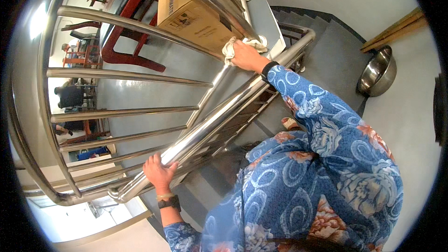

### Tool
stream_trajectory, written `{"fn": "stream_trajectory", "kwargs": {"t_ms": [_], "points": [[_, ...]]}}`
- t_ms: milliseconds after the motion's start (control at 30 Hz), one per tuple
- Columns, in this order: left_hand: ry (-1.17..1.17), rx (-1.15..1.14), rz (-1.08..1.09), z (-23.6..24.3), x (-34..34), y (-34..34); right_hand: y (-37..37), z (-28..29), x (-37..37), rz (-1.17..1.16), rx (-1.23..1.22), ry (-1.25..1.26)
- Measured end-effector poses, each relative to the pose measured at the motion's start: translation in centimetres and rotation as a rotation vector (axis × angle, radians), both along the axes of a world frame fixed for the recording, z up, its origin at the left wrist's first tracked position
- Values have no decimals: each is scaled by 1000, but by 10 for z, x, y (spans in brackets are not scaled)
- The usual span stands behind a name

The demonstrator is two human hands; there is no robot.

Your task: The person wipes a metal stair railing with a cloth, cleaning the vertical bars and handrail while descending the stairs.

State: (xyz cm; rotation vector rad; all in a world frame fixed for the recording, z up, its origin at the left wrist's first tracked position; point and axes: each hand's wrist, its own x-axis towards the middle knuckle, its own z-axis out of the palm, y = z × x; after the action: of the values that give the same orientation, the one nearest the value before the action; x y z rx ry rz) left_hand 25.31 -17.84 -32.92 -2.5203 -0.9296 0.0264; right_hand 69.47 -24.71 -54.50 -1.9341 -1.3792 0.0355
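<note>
My left hand [159, 173] is wrapped around the lower end of a shiny metal handrail [200, 140]. Out ahead, my right hand [248, 57] is closed on a whitish cloth [229, 50], bunched against the metal railing where a bar meets the post. Part of the cloth sticks out past the knuckles on both sides. Between the two hands the handrail runs diagonally, beside a barred railing panel [130, 77] of several steel tubes. My right arm reaches across above the handrail.
A cardboard box [196, 23] stands behind the bars, near red wooden chairs [112, 51]. Grey stairs [322, 37] curve up at the far right. A metal basin [379, 72] leans by the wall beneath wooden poles [396, 28]. A pale board [268, 16] stands beside the railing.
</note>
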Motion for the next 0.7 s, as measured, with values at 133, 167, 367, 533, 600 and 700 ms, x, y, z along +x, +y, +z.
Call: {"fn": "stream_trajectory", "kwargs": {"t_ms": [133,167,367,533,600,700], "points": [[0,-10,-10,-2,-2,2,-15,-18,1,76,138,-12],[-1,-6,-13,-2,-3,2,-20,-22,-1,72,142,-13],[17,9,20,-2,-12,-3,-71,22,-20,-86,303,964],[43,-28,3,-3,-2,4,-78,-30,13,-225,570,1153],[54,-24,24,-3,-6,6,-65,-13,15,-170,587,954],[25,-18,32,-1,-8,2,-48,16,21,-145,474,434]]}}
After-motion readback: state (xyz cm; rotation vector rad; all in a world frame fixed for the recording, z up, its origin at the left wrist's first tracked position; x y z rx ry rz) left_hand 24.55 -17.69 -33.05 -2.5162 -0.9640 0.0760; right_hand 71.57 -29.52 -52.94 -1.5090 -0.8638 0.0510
